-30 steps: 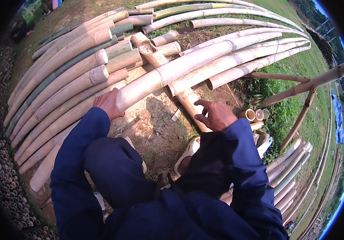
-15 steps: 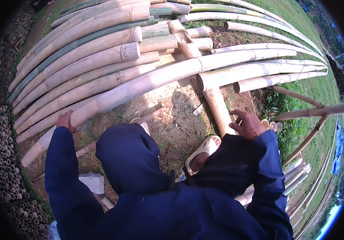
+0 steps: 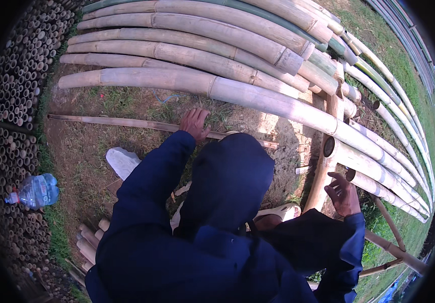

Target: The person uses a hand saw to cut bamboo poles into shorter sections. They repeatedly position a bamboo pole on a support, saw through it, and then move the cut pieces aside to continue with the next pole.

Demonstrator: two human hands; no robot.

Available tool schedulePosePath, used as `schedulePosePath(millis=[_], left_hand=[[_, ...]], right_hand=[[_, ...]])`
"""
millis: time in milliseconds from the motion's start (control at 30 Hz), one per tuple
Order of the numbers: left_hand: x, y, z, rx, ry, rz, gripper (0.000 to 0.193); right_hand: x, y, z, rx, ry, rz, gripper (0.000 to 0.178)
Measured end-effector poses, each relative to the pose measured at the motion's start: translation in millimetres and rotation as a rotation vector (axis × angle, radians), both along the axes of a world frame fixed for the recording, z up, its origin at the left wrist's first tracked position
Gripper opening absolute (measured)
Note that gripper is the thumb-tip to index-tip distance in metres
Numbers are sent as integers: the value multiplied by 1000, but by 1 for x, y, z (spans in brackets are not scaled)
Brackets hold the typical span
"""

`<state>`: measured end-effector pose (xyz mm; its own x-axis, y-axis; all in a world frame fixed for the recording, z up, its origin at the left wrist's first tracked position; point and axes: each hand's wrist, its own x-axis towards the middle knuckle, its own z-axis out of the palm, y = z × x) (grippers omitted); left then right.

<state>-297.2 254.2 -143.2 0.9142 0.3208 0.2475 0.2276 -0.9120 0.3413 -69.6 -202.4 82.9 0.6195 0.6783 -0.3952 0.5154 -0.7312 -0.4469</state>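
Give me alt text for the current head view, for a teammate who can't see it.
A person's left hand overlaps a thin bamboo strip, grip unclear, while the right hand, open and holding nothing, is near the end of a bamboo pole. Beyond, a long pale pole crosses before other poles; a clear plastic bottle lies at left.

I can read no lettering, numbers or signs anywhere, even on the clear bottle (image 3: 38, 192) near nine o'clock.
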Motion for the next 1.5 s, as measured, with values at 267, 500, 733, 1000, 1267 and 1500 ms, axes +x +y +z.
schedulePosePath(millis=[267,500,733,1000,1267,1500], left_hand=[[159,-36,98,49,-163,-362,81],[261,-128,106,215,228,-556,99],[312,-176,60,288,320,-438,71],[298,-140,56,178,221,-506,71],[185,-17,67,376,250,-413,80],[86,52,57,563,325,-155,100]], right_hand=[[-4,28,8,130,-23,52,41],[-11,10,18,134,-21,-76,41],[-17,-9,20,30,-24,-162,56],[-16,9,12,145,-48,13,53],[-25,37,19,173,37,109,55],[-28,53,26,29,104,143,56]])
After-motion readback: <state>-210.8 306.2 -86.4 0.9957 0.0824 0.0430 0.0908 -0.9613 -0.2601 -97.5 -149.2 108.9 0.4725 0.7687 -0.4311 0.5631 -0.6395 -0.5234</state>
